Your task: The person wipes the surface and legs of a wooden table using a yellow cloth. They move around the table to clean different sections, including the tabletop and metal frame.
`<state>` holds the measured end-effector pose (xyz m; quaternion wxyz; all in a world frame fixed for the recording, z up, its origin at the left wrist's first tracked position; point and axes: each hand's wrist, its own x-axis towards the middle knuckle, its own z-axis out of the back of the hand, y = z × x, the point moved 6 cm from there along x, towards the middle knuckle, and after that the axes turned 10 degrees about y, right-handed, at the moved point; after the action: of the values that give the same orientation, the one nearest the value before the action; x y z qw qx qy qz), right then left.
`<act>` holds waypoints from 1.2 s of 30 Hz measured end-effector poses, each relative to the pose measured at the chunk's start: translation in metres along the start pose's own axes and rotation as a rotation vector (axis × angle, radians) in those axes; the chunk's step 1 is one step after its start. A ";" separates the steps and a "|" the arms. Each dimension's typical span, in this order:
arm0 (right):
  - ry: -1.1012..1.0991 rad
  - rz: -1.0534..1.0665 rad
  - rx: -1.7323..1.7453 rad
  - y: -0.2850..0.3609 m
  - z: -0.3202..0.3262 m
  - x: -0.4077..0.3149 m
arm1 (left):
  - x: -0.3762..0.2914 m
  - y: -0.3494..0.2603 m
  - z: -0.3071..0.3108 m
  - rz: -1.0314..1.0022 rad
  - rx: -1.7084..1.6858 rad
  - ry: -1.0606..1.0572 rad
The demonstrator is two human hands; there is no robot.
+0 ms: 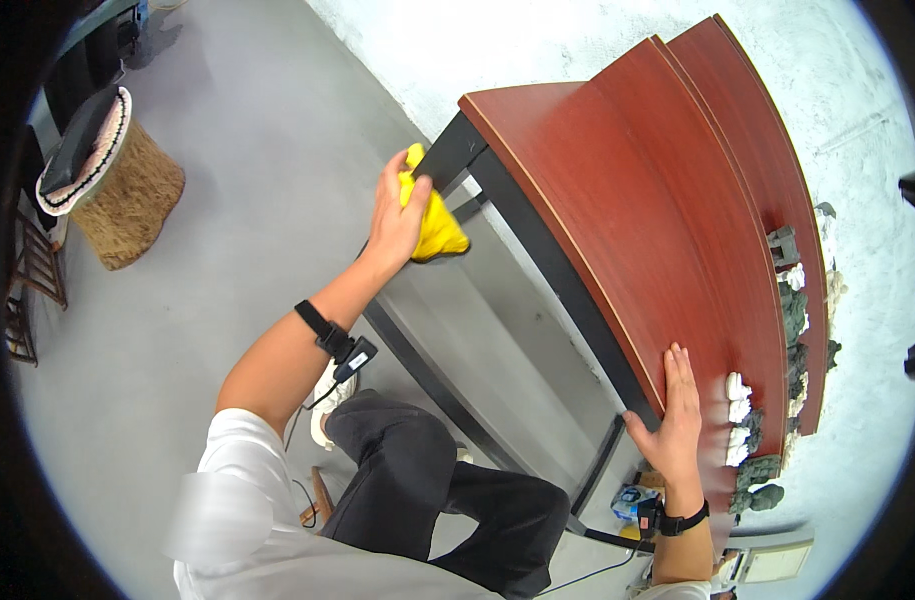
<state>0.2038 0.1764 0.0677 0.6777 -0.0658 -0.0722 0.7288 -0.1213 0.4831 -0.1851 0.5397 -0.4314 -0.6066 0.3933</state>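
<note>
A bright yellow cloth (436,229) is in my left hand (399,217), which holds it around the black metal leg (451,154) near the left corner of a tiered stand. My right hand (675,420) lies on the front edge of the reddish-brown wooden top (622,202), fingers stretched over the surface and thumb at the black frame below. Part of the leg is hidden behind the cloth and my left hand.
Small white figurines (738,397) and dark green carvings (795,315) stand on the tiers at the right. A black lower bar (442,397) runs beside my legs. A stump-like stool (131,195) with a cushion stands at the left. Cables hang from both wrist straps.
</note>
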 end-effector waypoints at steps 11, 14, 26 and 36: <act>-0.021 0.005 -0.003 -0.001 0.001 -0.002 | 0.049 -0.150 -0.014 -0.246 -0.107 -0.213; -0.026 0.007 -0.006 -0.001 0.000 -0.001 | 0.041 -0.132 -0.013 -0.302 -0.008 -0.217; -0.038 0.022 -0.011 0.000 0.000 -0.002 | 0.016 -0.033 0.008 -0.081 0.077 -0.202; -0.027 -0.003 -0.021 -0.002 -0.002 -0.002 | 0.072 -0.150 -0.010 -0.297 0.062 -0.303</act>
<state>0.2064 0.1750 0.0662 0.6772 -0.0627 -0.0891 0.7277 -0.1293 0.5042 -0.0202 0.5075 -0.2563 -0.7252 0.3883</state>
